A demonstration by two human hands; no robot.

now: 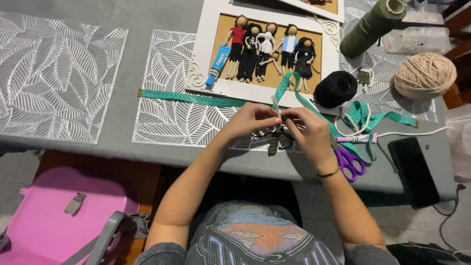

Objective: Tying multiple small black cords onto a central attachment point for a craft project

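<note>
Both hands meet at the counter [122, 142] edge: left hand [252, 120] and right hand [309, 132] pinch a small cord figure [276, 140] between them, its long axis hanging downward.

I see both forearms bare from the elbows down. A thin dark bracelet [329, 173] circles the right wrist, just beside the purple-handled scissors [349, 162]. Grey short sleeves [159, 254] frame a shirt front [255, 235] printed with swirling orange and teal shapes.

Small corded piece [277, 140] mostly hidden between both hands; upper frame [319, 6] and pink chair [54, 221] cut off by edges
</note>
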